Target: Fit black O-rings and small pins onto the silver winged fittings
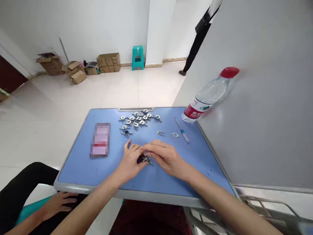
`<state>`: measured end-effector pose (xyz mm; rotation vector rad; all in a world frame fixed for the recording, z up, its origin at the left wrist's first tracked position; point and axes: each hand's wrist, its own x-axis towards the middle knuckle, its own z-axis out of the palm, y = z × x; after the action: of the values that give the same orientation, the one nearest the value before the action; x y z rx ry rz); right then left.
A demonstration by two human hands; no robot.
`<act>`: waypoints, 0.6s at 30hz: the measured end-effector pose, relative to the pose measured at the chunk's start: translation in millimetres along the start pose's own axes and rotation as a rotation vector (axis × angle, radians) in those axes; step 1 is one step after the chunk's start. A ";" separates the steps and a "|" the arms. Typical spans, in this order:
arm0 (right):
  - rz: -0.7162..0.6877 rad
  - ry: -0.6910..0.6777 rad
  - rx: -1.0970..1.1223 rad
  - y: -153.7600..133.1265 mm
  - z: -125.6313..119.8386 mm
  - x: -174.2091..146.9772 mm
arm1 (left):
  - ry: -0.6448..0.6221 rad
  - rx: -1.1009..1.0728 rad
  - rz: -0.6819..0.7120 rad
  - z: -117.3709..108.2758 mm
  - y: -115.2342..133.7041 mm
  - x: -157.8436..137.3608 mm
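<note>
Both hands meet at the middle of the blue plastic tabletop [80, 163]. Left hand [130, 161] and right hand [165, 156] have their fingertips drawn together, jointly pinching a small dark-and-silver metal fitting [146, 159] just above the surface. Beyond them lies a loose heap of similar silver metal fittings [138, 119], with a few strays nearby. A slim blue-handled screwdriver [182, 130] rests to the right of the heap, near a clear red-capped water bottle [210, 94] leaning at the table's edge. A flat rectangular item [100, 139], blurred, lies to the left. Another person's hand [58, 202] rests on a dark-clad lap at lower left.
</note>
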<state>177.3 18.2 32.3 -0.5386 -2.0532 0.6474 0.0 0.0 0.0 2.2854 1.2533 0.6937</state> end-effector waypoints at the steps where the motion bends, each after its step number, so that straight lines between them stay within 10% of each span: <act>1: -0.004 -0.017 -0.004 -0.7 -1.1 1.1 | 0.002 0.000 0.000 0.1 -1.6 0.5; 18: -0.050 -0.079 -0.184 -4.9 0.6 1.9 | -0.002 0.014 -0.014 2.5 -5.0 1.7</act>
<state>175.2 15.4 36.3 -0.5726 -2.2073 0.4584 -0.9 3.6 -4.6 2.2855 1.2757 0.6792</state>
